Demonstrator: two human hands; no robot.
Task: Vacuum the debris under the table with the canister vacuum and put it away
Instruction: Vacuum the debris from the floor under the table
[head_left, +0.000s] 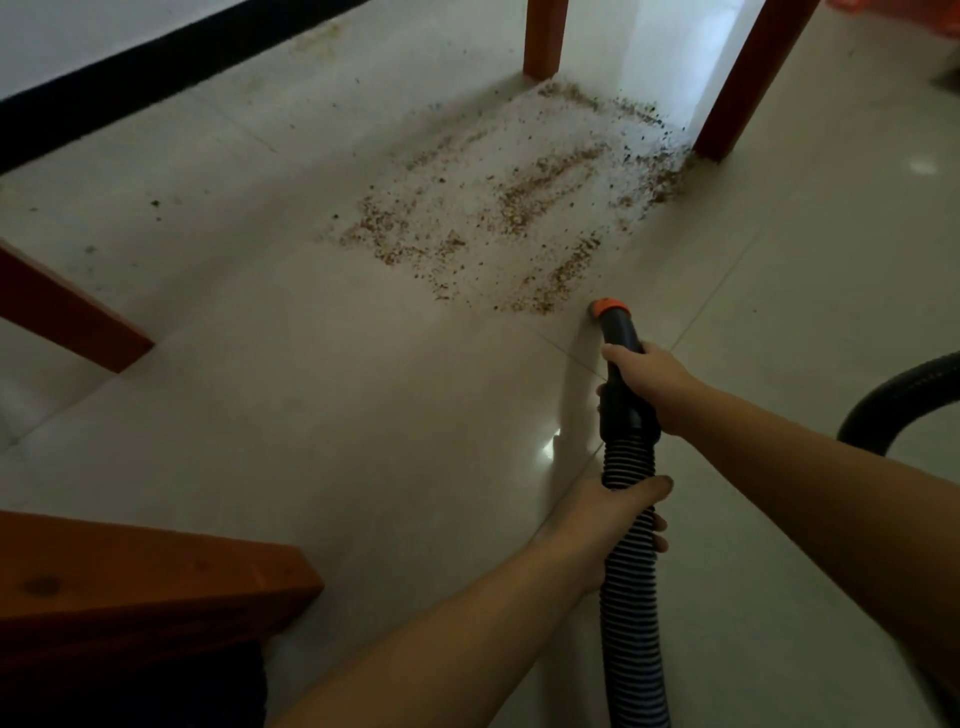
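Tiled floor (260, 415), debris (498, 208) far-centre. Right hand (649, 387) grips rigid nozzle (618, 343); left hand (608, 525) wraps floppy ribbed hose (631, 623). Probably light; steer from the stiff end.

Glossy smooth floor tiles (311, 415), ribbed black plastic hose (631, 597), varnished reddish wood table legs (543, 36), gritty brown debris (519, 208).

no readable text, no labels, no brands, no numbers anywhere
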